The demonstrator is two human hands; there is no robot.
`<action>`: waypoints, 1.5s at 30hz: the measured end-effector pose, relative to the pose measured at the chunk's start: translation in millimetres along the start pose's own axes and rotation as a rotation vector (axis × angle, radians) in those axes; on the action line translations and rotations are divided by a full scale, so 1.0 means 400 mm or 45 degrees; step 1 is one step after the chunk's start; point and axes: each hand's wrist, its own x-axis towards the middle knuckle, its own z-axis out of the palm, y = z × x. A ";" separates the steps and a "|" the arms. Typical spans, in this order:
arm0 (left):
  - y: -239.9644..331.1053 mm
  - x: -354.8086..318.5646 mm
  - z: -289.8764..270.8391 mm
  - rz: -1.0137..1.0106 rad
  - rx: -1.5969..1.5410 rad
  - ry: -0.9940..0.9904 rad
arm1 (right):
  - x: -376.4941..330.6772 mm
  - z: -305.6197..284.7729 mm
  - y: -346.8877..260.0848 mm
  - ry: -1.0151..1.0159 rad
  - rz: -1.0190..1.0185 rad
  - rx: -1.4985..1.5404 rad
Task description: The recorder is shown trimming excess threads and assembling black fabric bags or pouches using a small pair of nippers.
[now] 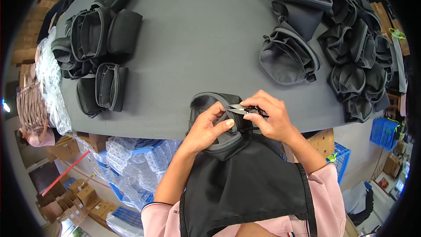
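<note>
A black fabric pouch with a grey rim (209,103) rests at the near edge of the grey table (193,39). My left hand (208,127) grips the pouch, thumb pressed on its rim. My right hand (269,116) holds small thread snips (243,109), their metal blades pointing left at the pouch's rim next to my left fingers. A black apron (245,188) covers my lap below the pouch.
A pile of several black pouches (94,48) lies on the table's left, a larger heap (346,39) on the right. Clear plastic bags (131,158) and cardboard boxes (74,197) sit on the floor to the left. Blue crates (383,131) stand at right.
</note>
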 end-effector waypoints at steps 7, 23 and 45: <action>0.000 -0.005 -0.003 -0.036 -0.002 0.000 | 0.012 -0.024 -0.018 -0.074 -0.092 -0.178; -0.007 0.004 -0.010 0.015 -0.192 0.248 | -0.065 -0.002 -0.004 -0.008 0.288 0.177; 0.014 -0.001 -0.018 -0.029 -0.210 0.280 | -0.020 0.033 -0.020 0.019 0.077 0.132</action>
